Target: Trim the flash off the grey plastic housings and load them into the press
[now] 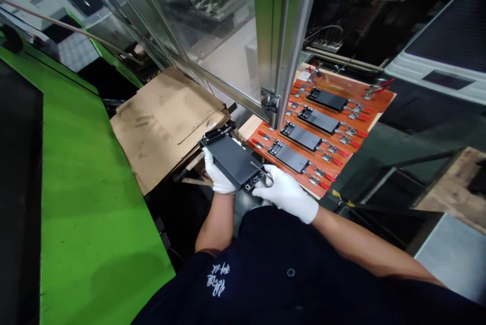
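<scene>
left hand (218,173) + right hand (286,194) grip black plate (233,160) | orange clamp board (334,112) beside

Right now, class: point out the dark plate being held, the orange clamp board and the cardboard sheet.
dark plate (233,160), head view, top face.
orange clamp board (334,163), head view, bare near edge.
cardboard sheet (163,117), head view, middle.

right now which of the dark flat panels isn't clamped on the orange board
The panel held in both gloved hands, left hand and right hand. The other four lie in a row on the orange board.
</scene>
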Demonstrator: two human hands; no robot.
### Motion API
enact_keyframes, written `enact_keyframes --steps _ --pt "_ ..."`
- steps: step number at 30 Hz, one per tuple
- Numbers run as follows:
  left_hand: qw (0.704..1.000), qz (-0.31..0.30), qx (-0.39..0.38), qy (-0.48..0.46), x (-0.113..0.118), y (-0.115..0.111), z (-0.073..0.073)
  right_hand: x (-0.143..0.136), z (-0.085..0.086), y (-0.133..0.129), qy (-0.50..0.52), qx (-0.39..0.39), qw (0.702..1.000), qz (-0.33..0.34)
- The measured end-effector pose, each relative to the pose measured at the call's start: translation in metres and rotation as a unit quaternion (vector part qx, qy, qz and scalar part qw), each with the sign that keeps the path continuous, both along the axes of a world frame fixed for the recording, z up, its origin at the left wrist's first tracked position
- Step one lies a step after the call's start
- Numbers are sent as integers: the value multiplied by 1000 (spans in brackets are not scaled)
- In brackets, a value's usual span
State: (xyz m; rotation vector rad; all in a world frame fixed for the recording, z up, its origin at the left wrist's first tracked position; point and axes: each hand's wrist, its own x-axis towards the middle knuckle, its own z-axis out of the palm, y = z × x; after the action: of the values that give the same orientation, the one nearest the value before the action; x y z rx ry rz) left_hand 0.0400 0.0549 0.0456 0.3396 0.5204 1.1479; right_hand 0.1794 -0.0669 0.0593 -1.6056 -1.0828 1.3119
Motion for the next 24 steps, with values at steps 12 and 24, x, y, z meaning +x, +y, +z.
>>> enact_keyframes --steps 12,24 --pt "998 25 -41 30 1 1 -4 -1 3 8 7 13 999 -29" --pt "990 -71 -34 119 6 -43 -41 8 43 60 93 70 990 -75"
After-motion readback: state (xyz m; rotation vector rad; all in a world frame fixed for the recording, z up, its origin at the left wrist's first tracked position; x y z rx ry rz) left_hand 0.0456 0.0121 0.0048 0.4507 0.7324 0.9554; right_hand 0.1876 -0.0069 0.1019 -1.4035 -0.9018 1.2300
